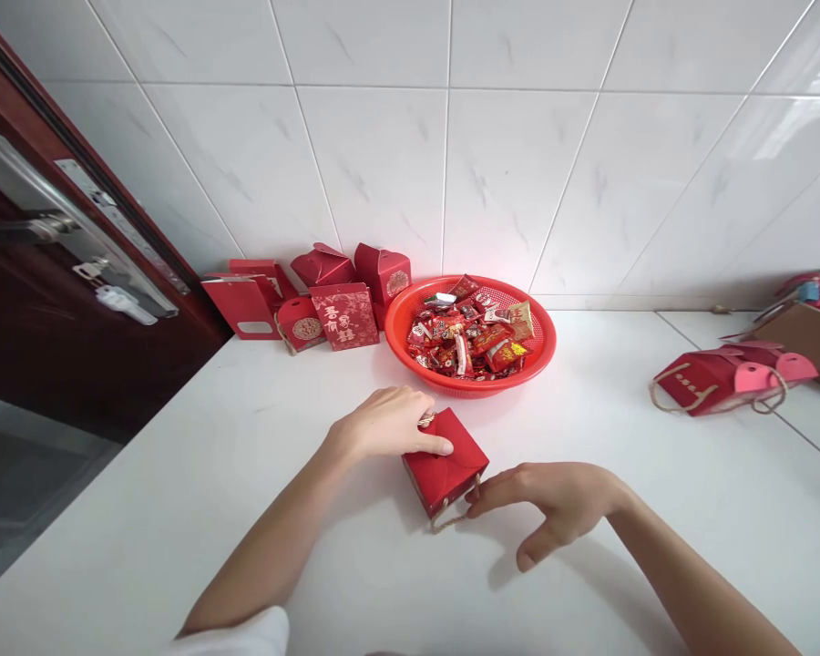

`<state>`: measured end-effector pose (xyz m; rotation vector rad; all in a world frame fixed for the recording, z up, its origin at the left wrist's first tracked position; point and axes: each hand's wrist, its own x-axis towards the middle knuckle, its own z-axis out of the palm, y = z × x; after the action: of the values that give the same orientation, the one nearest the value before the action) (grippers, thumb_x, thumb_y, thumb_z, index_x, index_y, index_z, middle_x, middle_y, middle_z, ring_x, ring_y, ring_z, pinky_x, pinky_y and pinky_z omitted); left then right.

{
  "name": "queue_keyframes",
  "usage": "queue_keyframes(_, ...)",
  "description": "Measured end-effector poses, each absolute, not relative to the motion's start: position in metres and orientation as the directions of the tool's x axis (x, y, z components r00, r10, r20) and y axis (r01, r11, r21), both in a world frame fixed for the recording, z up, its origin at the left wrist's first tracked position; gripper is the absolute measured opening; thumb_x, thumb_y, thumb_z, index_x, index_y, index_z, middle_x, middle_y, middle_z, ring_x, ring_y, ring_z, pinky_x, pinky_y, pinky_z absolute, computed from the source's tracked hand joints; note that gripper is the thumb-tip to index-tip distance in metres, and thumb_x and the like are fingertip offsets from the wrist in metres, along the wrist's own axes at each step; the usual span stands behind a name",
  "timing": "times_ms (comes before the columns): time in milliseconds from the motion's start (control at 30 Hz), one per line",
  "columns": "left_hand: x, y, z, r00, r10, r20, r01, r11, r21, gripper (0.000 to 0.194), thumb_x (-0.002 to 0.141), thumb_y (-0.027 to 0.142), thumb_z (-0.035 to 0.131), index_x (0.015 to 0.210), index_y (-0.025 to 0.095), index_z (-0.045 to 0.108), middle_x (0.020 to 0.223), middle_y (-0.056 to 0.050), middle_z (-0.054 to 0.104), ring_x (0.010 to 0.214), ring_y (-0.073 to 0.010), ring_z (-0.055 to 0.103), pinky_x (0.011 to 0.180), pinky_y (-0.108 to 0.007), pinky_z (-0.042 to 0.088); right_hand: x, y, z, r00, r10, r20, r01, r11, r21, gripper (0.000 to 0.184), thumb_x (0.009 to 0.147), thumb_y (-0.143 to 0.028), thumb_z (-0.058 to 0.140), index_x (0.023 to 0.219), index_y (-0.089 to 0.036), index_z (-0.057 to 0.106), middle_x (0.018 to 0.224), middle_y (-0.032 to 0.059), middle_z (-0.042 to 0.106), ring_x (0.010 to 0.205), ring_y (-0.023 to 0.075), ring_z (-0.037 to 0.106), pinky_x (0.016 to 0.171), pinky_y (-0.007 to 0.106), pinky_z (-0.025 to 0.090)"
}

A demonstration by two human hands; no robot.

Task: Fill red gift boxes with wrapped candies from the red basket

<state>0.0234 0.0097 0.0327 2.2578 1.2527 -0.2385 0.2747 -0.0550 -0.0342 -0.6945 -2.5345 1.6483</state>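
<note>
A small red gift box with a folded top lies on the white counter, in front of me. My left hand grips its far left side, the thumb pressed on the top flaps and the other fingers wrapped over the edge. A twine handle hangs from the near right side of the box. My right hand is beside that side, thumb and fingers spread, with its fingertips at the handle; whether they touch it I cannot tell. Just beyond the box stands a red plastic basket full of wrapped sweets.
Several red gift boxes stand against the tiled wall at the back left. On the right sit red boxes with twine handles, near a cardboard box. A dark door borders the counter on the left.
</note>
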Motion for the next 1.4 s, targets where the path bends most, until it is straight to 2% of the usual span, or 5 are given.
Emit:
queue_keyframes(367, 0.024, 0.007, 0.028, 0.527, 0.785, -0.326, 0.841, -0.423, 0.338, 0.05, 0.076, 0.056, 0.07, 0.061, 0.024, 0.034, 0.058, 0.003, 0.045, 0.057, -0.0183, 0.043, 0.057, -0.032, 0.024, 0.273, -0.052, -0.007, -0.841, 0.481, 0.247, -0.245, 0.068, -0.967, 0.085, 0.078, -0.035, 0.09, 0.154, -0.034, 0.052, 0.153, 0.0145, 0.057, 0.131, 0.0326, 0.064, 0.109, 0.047, 0.05)
queue_keyframes(500, 0.023, 0.009, 0.028, 0.572, 0.764, -0.299, 0.793, -0.421, 0.442, 0.036, 0.076, 0.043, 0.07, 0.062, 0.022, 0.045, 0.063, 0.001, 0.056, 0.057, -0.0162, 0.047, 0.054, -0.03, 0.027, 0.261, -0.047, 0.008, -0.81, 0.536, 0.237, -0.131, 0.23, -0.964, 0.078, 0.082, -0.025, 0.087, 0.153, -0.035, 0.054, 0.148, 0.0116, 0.062, 0.128, 0.0278, 0.065, 0.109, 0.044, 0.051)
queue_keyframes(733, 0.012, 0.017, 0.039, 0.769, 0.615, -0.175, 0.367, -0.201, 0.908, 0.013, 0.083, 0.027, 0.058, 0.082, 0.018, 0.068, 0.077, -0.004, 0.07, 0.072, -0.0188, 0.065, 0.069, -0.03, 0.051, 0.245, -0.034, 0.035, -0.744, 0.615, 0.262, 0.128, 0.516, -0.847, 0.055, 0.093, -0.019, 0.071, 0.147, -0.025, 0.059, 0.13, 0.0101, 0.072, 0.108, 0.0196, 0.069, 0.095, 0.037, 0.056)
queue_keyframes(1100, 0.007, 0.015, 0.048, 0.787, 0.616, -0.041, 0.174, -0.156, 0.972, 0.032, 0.083, 0.026, 0.071, 0.114, 0.02, 0.073, 0.091, -0.002, 0.07, 0.083, -0.0179, 0.063, 0.078, -0.03, 0.051, 0.237, -0.022, 0.047, -0.689, 0.654, 0.311, 0.192, 0.58, -0.792, 0.045, 0.096, -0.016, 0.061, 0.141, -0.023, 0.063, 0.126, 0.0082, 0.075, 0.119, 0.0237, 0.07, 0.101, 0.042, 0.059)
queue_keyframes(1400, 0.019, 0.008, 0.048, 0.467, 0.883, 0.048, -0.013, -0.048, 0.999, 0.017, 0.077, 0.027, 0.071, 0.089, 0.016, 0.076, 0.068, 0.0, 0.061, 0.058, -0.011, 0.051, 0.055, -0.025, 0.042, 0.23, -0.007, 0.044, -0.471, 0.728, 0.499, -0.049, 0.543, -0.838, 0.022, 0.094, -0.027, 0.073, 0.115, -0.022, 0.076, 0.113, 0.0066, 0.078, 0.105, 0.0217, 0.074, 0.096, 0.041, 0.061)
